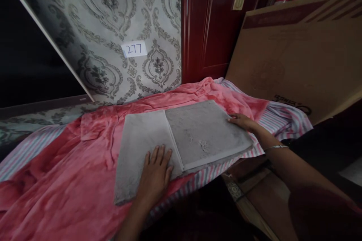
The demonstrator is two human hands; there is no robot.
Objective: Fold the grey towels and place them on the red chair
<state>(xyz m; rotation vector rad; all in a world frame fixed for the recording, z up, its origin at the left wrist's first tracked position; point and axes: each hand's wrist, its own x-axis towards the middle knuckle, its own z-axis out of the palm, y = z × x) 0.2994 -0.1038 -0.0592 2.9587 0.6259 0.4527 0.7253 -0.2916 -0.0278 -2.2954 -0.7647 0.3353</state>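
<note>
A grey towel (pixel 209 131) lies partly folded on a pink blanket, with a fold line running down between its left part and the thicker right part. My left hand (pixel 157 167) rests flat on the left part, fingers stretched out and slightly apart. At the towel's upper right edge, my right hand (pixel 243 121) has its thumb and fingers bent around the cloth. The exact grip there is partly hidden by the hand itself. A small puckered mark shows on the right part's surface.
The pink blanket (pixel 70 180) covers a striped sheet (pixel 285 116). Behind are a patterned wall with a paper marked 277 (pixel 134 49) and a dark red door (pixel 209 26). A large cardboard sheet (pixel 299 52) leans at the right; a dark screen (pixel 34 52) stands left.
</note>
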